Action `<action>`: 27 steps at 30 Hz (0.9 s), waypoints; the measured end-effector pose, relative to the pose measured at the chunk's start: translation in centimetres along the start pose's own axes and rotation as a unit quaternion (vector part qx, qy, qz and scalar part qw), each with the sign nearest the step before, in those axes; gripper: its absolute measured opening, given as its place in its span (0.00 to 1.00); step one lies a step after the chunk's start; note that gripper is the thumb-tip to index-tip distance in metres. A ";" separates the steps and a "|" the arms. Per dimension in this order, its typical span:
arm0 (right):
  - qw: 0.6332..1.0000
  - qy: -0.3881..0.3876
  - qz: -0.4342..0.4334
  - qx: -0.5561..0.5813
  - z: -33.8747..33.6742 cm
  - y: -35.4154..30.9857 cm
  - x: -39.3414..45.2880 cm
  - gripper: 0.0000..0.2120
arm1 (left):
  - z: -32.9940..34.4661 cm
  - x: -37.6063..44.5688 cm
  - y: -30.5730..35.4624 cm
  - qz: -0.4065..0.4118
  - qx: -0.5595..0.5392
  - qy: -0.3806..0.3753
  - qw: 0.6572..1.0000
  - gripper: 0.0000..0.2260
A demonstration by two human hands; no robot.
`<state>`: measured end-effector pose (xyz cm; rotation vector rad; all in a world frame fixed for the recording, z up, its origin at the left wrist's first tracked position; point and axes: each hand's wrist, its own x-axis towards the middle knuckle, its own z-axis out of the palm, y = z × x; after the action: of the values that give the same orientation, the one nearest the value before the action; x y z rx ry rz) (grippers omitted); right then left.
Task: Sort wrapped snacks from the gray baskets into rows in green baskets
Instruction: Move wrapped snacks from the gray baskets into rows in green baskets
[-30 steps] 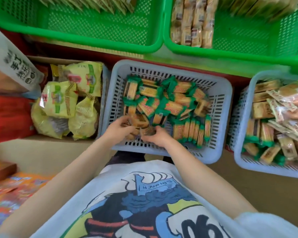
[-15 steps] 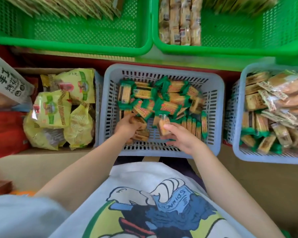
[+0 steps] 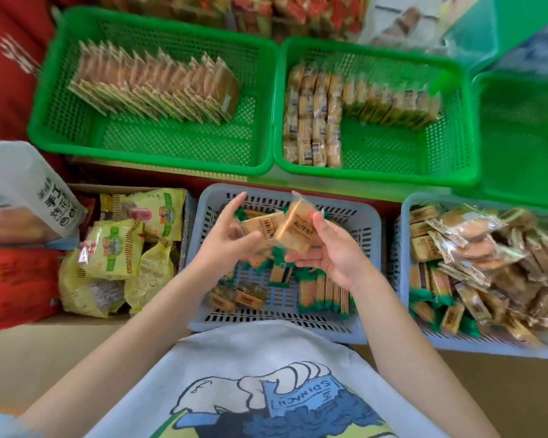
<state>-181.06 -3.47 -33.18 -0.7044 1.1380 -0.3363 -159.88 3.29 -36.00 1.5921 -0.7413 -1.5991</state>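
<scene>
While both hands hover above the middle gray basket [image 3: 366, 235], the step in hand looks like gathering and squaring up packets before placing them. The right hand [image 3: 332, 254] has its grip curled round a clear-wrapped tan snack [image 3: 295, 229]; the left hand [image 3: 227, 237] holds a second tan packet [image 3: 257, 227], its index finger straight. The next move likely calls for a forward reach to the right green basket [image 3: 456, 121], setting the packets into its partly filled rows [image 3: 314, 121]. The left green basket [image 3: 38, 121] holds a different kind. The gray basket's far rim must be cleared; yellow bags [image 3: 114, 245] lie left, a second gray basket [image 3: 405, 248] right.
</scene>
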 end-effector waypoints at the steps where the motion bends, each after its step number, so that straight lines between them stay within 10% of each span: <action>1: 1.000 0.014 -0.023 0.000 0.0 -1.2 -0.2 0.21 | 0.2 0.3 1.4 0.012 -0.025 -0.011 1.000 0.27; 9: 0.983 0.083 -0.135 0.094 -1.5 -7.9 -1.2 0.10 | 3.2 2.2 8.6 0.029 -0.183 -0.068 0.980 0.19; 18: 0.950 0.167 -0.110 -0.239 -3.8 -8.7 -1.2 0.18 | 7.5 5.2 9.9 0.014 -0.118 -0.040 0.992 0.29; 24: 0.997 0.030 -0.067 -0.028 -5.8 -9.8 0.8 0.23 | 10.5 8.4 11.6 -0.016 -0.108 -0.046 0.993 0.25; 27: 0.991 0.085 -0.093 -0.032 -7.0 -11.3 2.6 0.17 | 10.5 10.9 11.9 0.066 0.066 -0.001 0.996 0.35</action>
<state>-185.26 -15.69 -29.22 -0.8542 1.2509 -0.5279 -168.49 -13.44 -31.62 1.6001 -0.9495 -1.4824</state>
